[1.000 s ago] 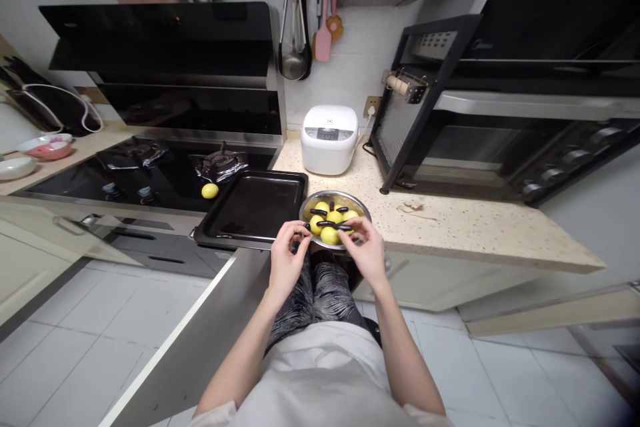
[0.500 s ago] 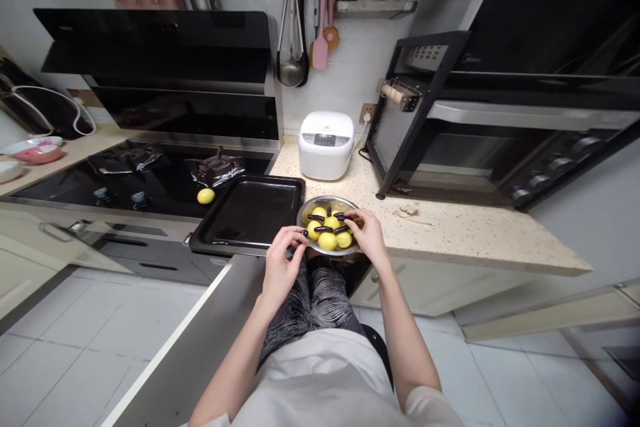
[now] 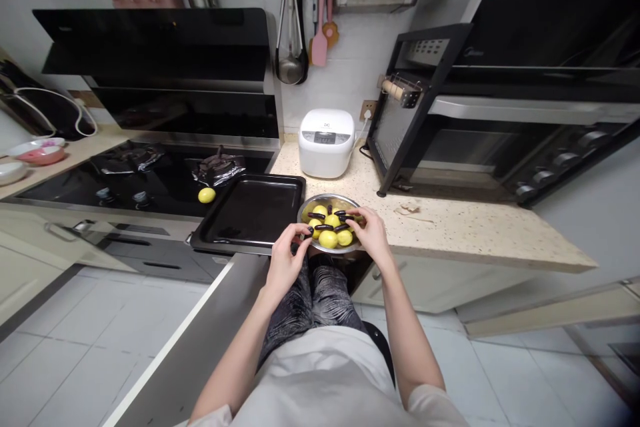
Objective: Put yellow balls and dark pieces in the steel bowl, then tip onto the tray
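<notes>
A round metal bowl (image 3: 354, 248) at the counter's front edge holds several yellow lemon-like fruits (image 3: 328, 239) and several small dark purple pieces (image 3: 323, 227). At the bowl's left rim, my left hand (image 3: 290, 255) pinches a small dark piece (image 3: 309, 232) between thumb and fingers. My right hand (image 3: 369, 230) reaches over the right rim, its fingertips closed on a dark piece (image 3: 347, 218) above the fruits. Left of the bowl lies a black baking tray (image 3: 255, 210) with nothing on it.
One yellow fruit (image 3: 207, 195) sits on the black stove (image 3: 170, 180) by the tray. A white rice cooker (image 3: 327, 145) stands behind the bowl, and a black oven (image 3: 470, 147) to the right. Below the tray, an open drawer or door panel (image 3: 200, 340) sticks out.
My left hand has moved slightly right and up, bringing its dark piece against the bowl's rim. My right hand has barely shifted.
</notes>
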A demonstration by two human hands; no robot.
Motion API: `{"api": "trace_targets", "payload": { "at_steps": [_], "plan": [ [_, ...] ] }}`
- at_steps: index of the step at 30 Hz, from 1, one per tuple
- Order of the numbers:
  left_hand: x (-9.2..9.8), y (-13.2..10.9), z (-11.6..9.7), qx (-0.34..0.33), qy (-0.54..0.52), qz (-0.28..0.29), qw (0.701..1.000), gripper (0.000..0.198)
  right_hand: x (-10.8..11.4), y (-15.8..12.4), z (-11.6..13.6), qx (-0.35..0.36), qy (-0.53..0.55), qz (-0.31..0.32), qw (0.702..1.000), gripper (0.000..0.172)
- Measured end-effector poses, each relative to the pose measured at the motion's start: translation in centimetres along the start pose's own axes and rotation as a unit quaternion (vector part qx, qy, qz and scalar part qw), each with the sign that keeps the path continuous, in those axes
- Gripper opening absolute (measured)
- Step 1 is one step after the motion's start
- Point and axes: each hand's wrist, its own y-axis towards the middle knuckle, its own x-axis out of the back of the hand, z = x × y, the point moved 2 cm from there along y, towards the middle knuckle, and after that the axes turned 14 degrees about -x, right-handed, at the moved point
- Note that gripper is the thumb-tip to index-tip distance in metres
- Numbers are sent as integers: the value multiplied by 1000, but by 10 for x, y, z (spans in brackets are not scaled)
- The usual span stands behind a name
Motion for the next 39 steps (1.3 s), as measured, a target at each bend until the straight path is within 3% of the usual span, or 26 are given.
{"api": "trace_targets", "payload": {
  "at_steps": [5,11,18,27,34,39],
  "plan": [
    [1,38,23,-28,27,46,998,17,-2,0,2,1,1,6,1000,8],
    [-17,90,60,-76,27,189,979,25,-3,1,5,5,0,2,1000,10],
    [-31,102,75,-102,-7,306,946,37,-1,-2,7,7,2,0,1000,12],
    [-26,99,77,-110,7,332,937,36,1,-4,7,6,5,7,1000,11],
    [-20,98,70,-122,0,301,946,32,4,-7,9,6,22,-1,1000,15],
    [-2,85,54,-118,36,248,961,29,13,-16,12,10,30,-31,999,18]
  ]
}}
